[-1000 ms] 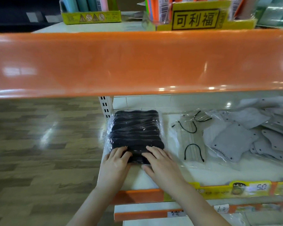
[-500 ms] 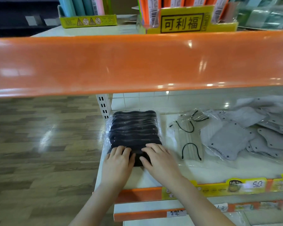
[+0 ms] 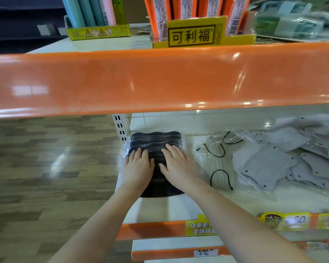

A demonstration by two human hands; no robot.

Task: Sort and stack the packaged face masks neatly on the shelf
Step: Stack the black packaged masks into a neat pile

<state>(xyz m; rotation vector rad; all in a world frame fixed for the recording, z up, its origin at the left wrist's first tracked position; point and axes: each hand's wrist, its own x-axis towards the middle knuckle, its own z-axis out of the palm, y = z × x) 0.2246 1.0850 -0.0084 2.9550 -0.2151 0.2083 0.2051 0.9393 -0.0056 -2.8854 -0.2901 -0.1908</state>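
Both hands, left hand (image 3: 138, 168) and right hand (image 3: 177, 165), have been slid further onto the black mask stack (image 3: 156, 141); grips spread flat, pressing it tidy.

Wood-pattern floor (image 3: 46, 164) gleams left — white tiled wall (image 3: 178, 120) behind.

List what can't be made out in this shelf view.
- Head view: the black mask pack is partly covered by the left hand and right hand.
- The grey masks are cut off by the right edge.
- The price tag is too blurred to read.
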